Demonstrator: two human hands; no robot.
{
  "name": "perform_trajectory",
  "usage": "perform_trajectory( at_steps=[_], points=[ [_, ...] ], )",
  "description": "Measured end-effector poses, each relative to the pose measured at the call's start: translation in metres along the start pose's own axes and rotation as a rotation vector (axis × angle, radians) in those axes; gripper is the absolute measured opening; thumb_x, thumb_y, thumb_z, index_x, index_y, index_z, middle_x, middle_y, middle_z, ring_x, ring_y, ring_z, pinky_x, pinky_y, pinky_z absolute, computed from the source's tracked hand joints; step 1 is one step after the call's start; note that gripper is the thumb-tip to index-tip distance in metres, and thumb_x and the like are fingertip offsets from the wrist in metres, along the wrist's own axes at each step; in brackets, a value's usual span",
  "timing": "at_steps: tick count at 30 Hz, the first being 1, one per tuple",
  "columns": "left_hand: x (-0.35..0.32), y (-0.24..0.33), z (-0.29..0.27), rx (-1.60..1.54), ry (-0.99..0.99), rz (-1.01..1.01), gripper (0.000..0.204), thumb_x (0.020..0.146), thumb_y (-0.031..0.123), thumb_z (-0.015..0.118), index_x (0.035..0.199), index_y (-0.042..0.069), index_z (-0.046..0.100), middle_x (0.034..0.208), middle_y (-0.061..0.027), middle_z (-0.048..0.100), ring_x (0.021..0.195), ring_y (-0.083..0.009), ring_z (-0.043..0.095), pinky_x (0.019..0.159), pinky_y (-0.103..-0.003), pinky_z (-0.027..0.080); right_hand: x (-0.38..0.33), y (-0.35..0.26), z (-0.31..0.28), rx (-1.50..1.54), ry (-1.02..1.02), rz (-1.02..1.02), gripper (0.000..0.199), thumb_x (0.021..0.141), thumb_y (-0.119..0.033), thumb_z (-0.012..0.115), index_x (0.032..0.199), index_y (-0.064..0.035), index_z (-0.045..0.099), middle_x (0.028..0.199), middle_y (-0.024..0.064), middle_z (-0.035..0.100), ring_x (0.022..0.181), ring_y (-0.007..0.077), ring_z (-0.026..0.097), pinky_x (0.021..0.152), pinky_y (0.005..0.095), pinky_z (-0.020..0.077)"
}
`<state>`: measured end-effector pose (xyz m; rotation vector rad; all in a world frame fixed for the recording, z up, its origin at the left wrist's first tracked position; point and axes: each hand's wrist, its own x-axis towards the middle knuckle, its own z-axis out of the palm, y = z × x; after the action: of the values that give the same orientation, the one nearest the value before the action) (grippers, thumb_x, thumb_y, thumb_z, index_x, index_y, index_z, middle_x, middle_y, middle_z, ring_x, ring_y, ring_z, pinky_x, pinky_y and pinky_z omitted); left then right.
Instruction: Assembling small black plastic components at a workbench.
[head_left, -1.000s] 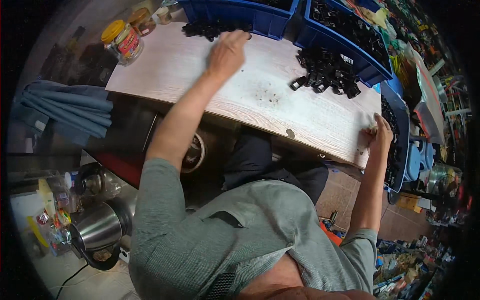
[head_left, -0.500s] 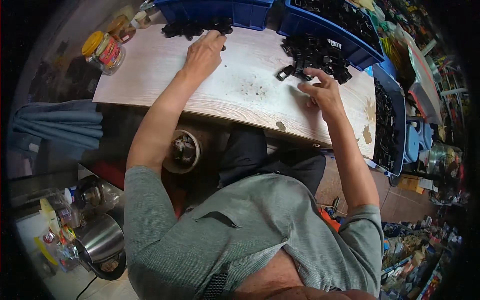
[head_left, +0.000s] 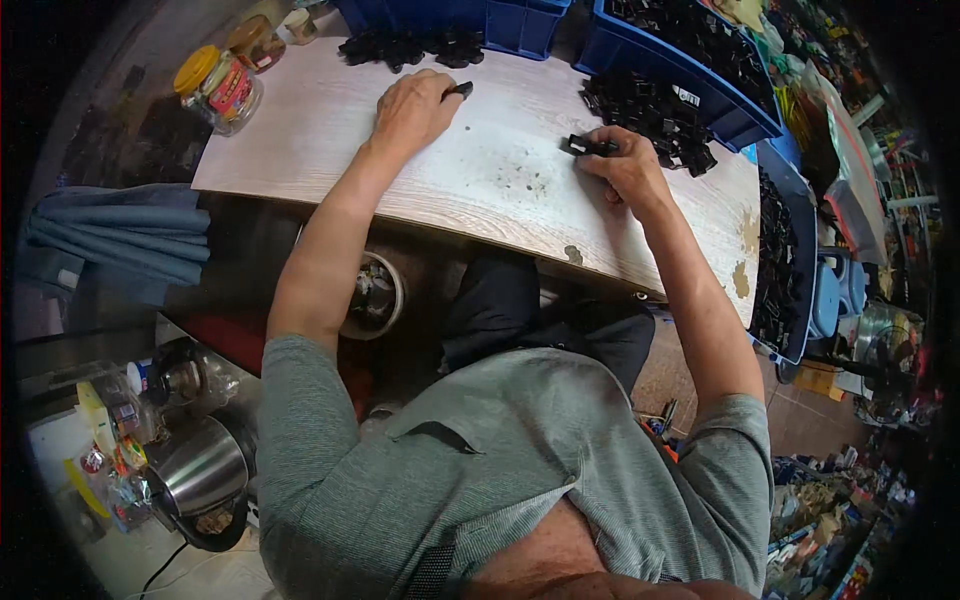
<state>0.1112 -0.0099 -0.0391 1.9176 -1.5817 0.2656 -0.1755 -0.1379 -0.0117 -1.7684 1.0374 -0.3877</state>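
My left hand (head_left: pixel 412 108) is closed on a small black plastic part (head_left: pixel 459 90), whose end sticks out past the fingertips. Just beyond it lies a loose heap of black parts (head_left: pixel 400 47) at the table's far edge. Between thumb and fingers, my right hand (head_left: pixel 632 167) pinches a small black rectangular plastic piece (head_left: pixel 580 144) over the white tabletop (head_left: pixel 500 130). Behind that hand spreads a bigger pile of black plastic pieces (head_left: pixel 655 115), one bearing a pale label. What exactly these parts are, I cannot tell.
Blue bins (head_left: pixel 690 72) line the far edge; another blue bin (head_left: pixel 803 290) of black parts stands at the right. Jars, one with a yellow lid (head_left: pixel 196 70), occupy the far left corner. A white bucket (head_left: pixel 395 300) sits below the table, a steel kettle (head_left: pixel 205 468) at lower left.
My right hand has closed on a black piece at the pile's near edge and drawn it slightly left. My left hand has come a little nearer, away from the heap, with a black part now showing.
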Motion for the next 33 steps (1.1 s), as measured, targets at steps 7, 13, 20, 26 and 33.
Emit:
perform_trajectory(
  at_steps=[7,13,20,26,33],
  points=[
    [-0.021,0.037,0.01,-0.082,-0.027,0.03,0.023,0.088,0.017,0.071,0.105,0.002,0.073,0.092,-0.0162,0.074,0.081,-0.0338,0.071,0.075,-0.043,0.056,-0.007,-0.001,0.002,0.021,-0.001,0.013,0.029,0.079,-0.01,0.08,0.105,-0.0048,0.069,0.062,-0.0009,0.058,0.043,0.0077,0.047,0.039,0.0264,0.0349],
    [-0.029,0.077,0.019,-0.446,-0.08,-0.124,0.027,0.088,0.012,0.069,0.113,0.003,0.073,0.095,-0.0135,0.073,0.087,-0.0241,0.072,0.079,-0.037,0.058,-0.017,-0.006,0.008,0.033,-0.066,0.043,0.031,0.078,-0.01,0.081,0.106,-0.0029,0.069,0.063,-0.0003,0.059,0.043,0.0079,0.047,0.04,0.0262,0.0348],
    [-0.023,0.113,0.037,-0.451,-0.074,0.196,0.021,0.089,0.007,0.068,0.108,0.002,0.074,0.103,-0.0124,0.072,0.087,-0.0285,0.072,0.079,-0.036,0.059,-0.013,0.007,0.009,-0.01,-0.048,-0.026,0.035,0.078,-0.011,0.081,0.11,-0.0019,0.069,0.06,-0.0008,0.059,0.045,0.0081,0.048,0.042,0.0258,0.0363],
    [-0.015,0.119,0.045,-0.415,-0.078,0.332,0.02,0.087,0.001,0.067,0.106,0.004,0.074,0.101,-0.0095,0.071,0.087,-0.0297,0.071,0.075,-0.038,0.059,-0.01,0.017,0.007,-0.045,-0.018,-0.097,0.032,0.079,-0.013,0.082,0.106,-0.0021,0.07,0.063,0.0003,0.06,0.047,0.0082,0.049,0.043,0.0254,0.0373],
    [-0.023,0.12,0.041,-0.324,-0.125,0.408,0.028,0.088,0.0,0.065,0.115,0.004,0.07,0.102,-0.0101,0.071,0.09,-0.0283,0.071,0.077,-0.037,0.061,-0.013,0.011,0.007,-0.024,-0.029,-0.029,0.03,0.079,-0.012,0.083,0.105,-0.0032,0.071,0.064,0.0007,0.06,0.047,0.0078,0.049,0.043,0.0255,0.0373]
  ],
)
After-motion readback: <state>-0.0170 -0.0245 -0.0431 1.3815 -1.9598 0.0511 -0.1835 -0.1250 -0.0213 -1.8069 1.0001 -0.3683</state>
